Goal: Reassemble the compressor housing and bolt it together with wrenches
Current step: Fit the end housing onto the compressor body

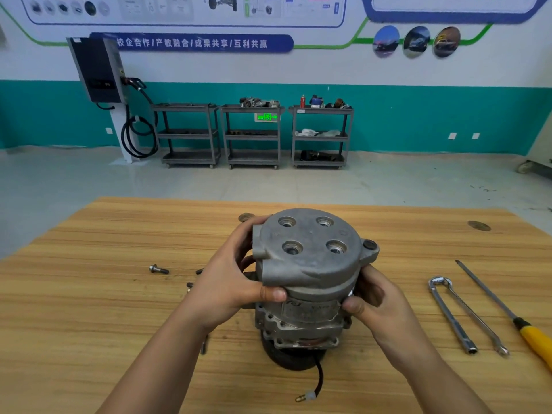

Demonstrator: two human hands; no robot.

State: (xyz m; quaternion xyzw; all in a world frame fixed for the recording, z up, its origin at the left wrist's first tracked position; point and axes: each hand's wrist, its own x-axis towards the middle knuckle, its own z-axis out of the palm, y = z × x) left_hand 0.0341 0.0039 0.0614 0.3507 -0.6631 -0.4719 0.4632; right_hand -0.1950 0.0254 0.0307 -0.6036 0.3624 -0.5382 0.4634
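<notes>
A grey metal compressor (310,312) stands upright on the wooden table (89,294), its black pulley underneath. On top sits the round housing cover (310,252) with four open bolt holes. My left hand (236,282) grips the cover's left side, thumb on the front seam. My right hand (376,297) grips the right side at the seam between cover and body. A flanged bolt (158,269) lies to the left; other bolts (191,286) lie partly hidden behind my left forearm. A socket wrench (452,318) and a combination wrench (475,318) lie to the right.
A screwdriver (507,312) with a yellow handle lies at the far right of the table. A black wire with a connector (307,395) trails from the compressor toward the front edge. Three grey carts (254,135) stand by the far wall.
</notes>
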